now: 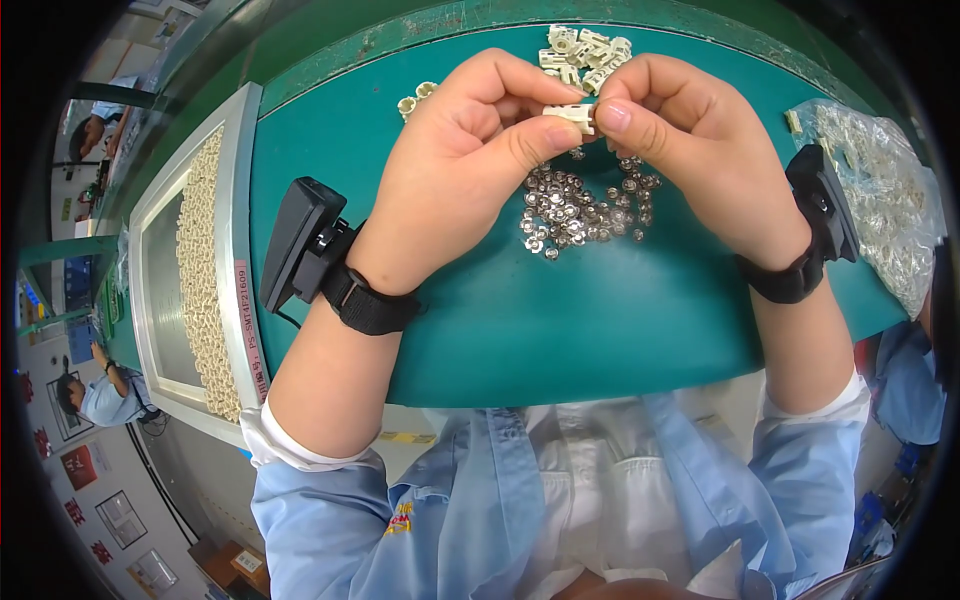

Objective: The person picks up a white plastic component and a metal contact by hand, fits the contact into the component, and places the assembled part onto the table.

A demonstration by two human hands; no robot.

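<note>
Between thumb and fingers my left hand (470,140) pinches a small cream plastic housing (570,114), held level above the green table. My right hand (680,130) meets its right end, thumb and forefinger pressed together there; whatever they grip is hidden or too small to name. Below both hands lies a loose pile of small shiny round metal parts (560,210). Just beyond my fingers sits a heap of similar cream housings (585,55). Two or so more cream pieces (408,104) rest left of my left hand.
A metal-framed tray (245,200) with rows of cream parts stands at the left. At the right lies a clear plastic bag (880,190) full of small parts. A raised green ledge (370,45) borders the far side of the table. Other people are at the far left and right.
</note>
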